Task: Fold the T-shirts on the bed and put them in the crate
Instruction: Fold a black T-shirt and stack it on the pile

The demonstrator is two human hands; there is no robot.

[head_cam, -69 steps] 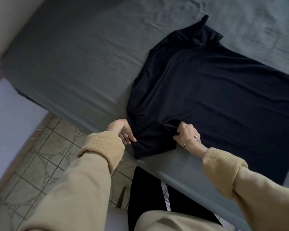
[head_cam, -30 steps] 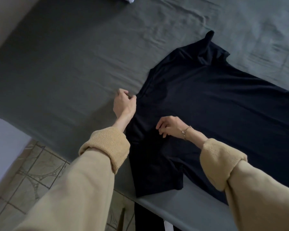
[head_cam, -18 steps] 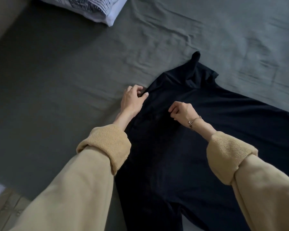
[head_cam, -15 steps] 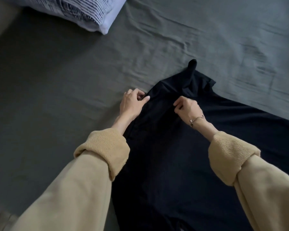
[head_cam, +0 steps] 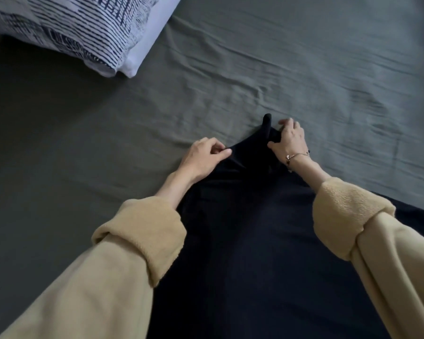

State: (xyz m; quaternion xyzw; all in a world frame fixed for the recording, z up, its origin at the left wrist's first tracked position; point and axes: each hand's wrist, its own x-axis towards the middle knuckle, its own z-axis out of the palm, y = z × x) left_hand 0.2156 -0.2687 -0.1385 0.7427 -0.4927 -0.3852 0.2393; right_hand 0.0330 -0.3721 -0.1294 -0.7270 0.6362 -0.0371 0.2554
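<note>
Hands reach forward over the bed [head_cam: 108, 148]; my left hand [head_cam: 203, 156] pinches the black T-shirt [head_cam: 250, 236] at its far edge; my right hand [head_cam: 290, 140] grasps bunched cloth just beside it.

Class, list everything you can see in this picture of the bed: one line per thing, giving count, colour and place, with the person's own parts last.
T-shirt: one, black, spread on the bed in the middle and lower right, its far end bunched between the hands.
Bed sheet: one, grey-green, creased, under everything in view.
Pillow: one, white with dark blue stripes, upper left corner.
Bracelet: one, thin metal chain, on the right wrist.
Sleeves: two, tan, cuffs rolled back, coming in from the lower corners.
Left hand: pinches the shirt's left far edge.
Right hand: grips the bunched cloth at the shirt's far end.
</note>
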